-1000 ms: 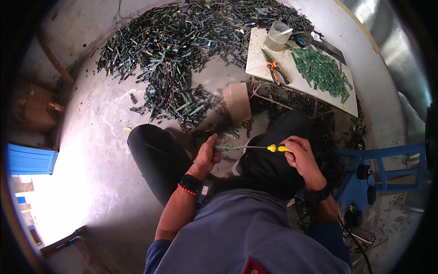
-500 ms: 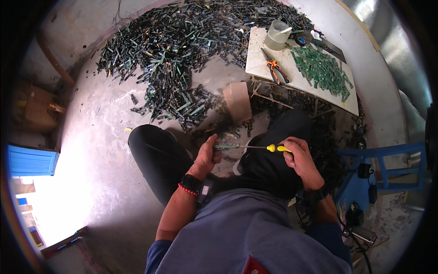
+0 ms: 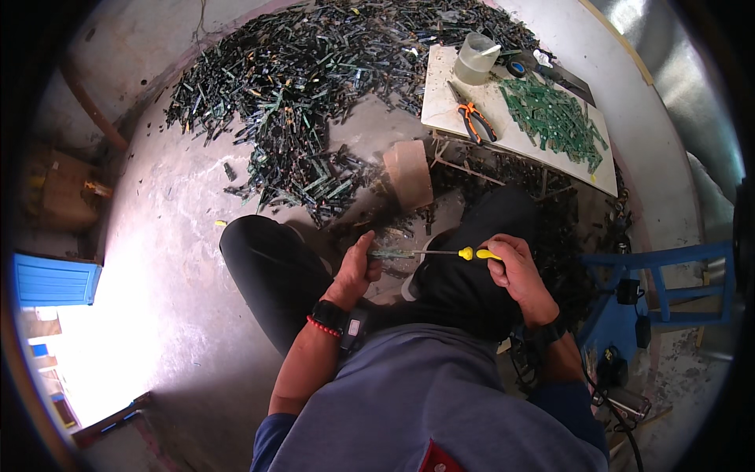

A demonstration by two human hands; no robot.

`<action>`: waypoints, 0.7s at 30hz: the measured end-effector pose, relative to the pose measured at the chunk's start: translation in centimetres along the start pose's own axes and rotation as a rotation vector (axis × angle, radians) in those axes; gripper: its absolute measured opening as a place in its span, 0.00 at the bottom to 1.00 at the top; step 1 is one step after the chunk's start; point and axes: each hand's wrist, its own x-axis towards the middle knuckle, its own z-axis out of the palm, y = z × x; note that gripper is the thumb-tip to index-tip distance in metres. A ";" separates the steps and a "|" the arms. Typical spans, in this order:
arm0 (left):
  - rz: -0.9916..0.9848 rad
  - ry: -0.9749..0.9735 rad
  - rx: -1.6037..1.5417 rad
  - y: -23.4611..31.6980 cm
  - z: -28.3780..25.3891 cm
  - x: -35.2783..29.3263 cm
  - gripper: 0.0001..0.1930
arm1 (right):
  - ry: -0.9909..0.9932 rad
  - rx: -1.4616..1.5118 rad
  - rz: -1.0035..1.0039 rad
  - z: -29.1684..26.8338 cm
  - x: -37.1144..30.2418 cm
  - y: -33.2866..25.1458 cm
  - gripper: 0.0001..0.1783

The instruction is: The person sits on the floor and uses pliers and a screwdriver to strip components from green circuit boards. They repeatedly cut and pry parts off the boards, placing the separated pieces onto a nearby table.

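Over my lap, my left hand [image 3: 358,270] is closed on one end of a narrow green circuit board strip [image 3: 392,254], which points to the right. My right hand [image 3: 511,264] grips the yellow handle of a screwdriver [image 3: 465,253]. Its thin metal shaft runs left, and the tip lies at the strip's right end; whether it touches or only overlaps is too small to tell. A red bead bracelet and a dark band circle my left wrist.
A large heap of dark strips [image 3: 291,102] covers the floor ahead. On a low white table [image 3: 440,102] are orange-handled pliers [image 3: 475,122], a clear cup of liquid [image 3: 476,60] and a pile of green boards [image 3: 550,118]. Cardboard [image 3: 408,175] lies beneath; a blue chair [image 3: 661,275] stands at right.
Both hands keep nearly the same place and grip. The view has shifted very slightly; the screwdriver stays lined up with the strip.
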 end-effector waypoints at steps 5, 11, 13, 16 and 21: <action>-0.010 0.025 0.001 0.1 0.3 -0.3 0.15 | 0.010 0.002 -0.017 -0.6 -0.1 -0.4 0.10; 0.024 0.005 -0.008 0.2 0.5 -0.6 0.16 | -0.010 -0.009 -0.010 -0.4 0.0 -0.1 0.10; 0.016 0.017 -0.014 0.1 0.4 -0.5 0.16 | -0.007 -0.009 -0.009 0.0 0.1 0.1 0.10; 0.002 0.039 0.000 0.1 0.3 -0.3 0.15 | -0.010 -0.015 -0.004 0.2 0.1 0.2 0.10; 0.014 0.041 0.029 0.1 0.1 -0.2 0.15 | -0.026 -0.142 -0.052 0.7 0.0 -0.2 0.10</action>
